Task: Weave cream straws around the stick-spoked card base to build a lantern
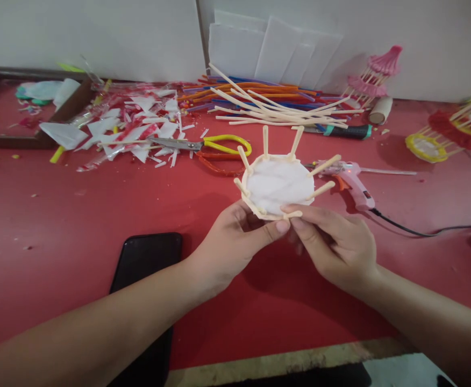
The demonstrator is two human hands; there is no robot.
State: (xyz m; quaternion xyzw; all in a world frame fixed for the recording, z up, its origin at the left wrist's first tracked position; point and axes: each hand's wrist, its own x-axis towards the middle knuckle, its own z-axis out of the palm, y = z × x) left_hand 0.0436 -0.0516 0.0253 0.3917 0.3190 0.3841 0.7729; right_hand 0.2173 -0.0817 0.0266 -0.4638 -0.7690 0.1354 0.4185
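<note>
Our left hand (235, 244) pinches the disc (279, 185), our right hand (346, 244) pinches its near stick (295, 214); we should press gently.

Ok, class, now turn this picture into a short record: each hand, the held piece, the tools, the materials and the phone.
Left hand: holds the round piece by its left and near edge
Right hand: pinches its near edge, where a stick juts out
Held piece: white centre, cream rim, sticks spaced around it
Tools: scissors with yellow and red handles; pink glue gun
Materials: cream stems; white sheets against the wall
Phone: black, partly under the left forearm
</note>
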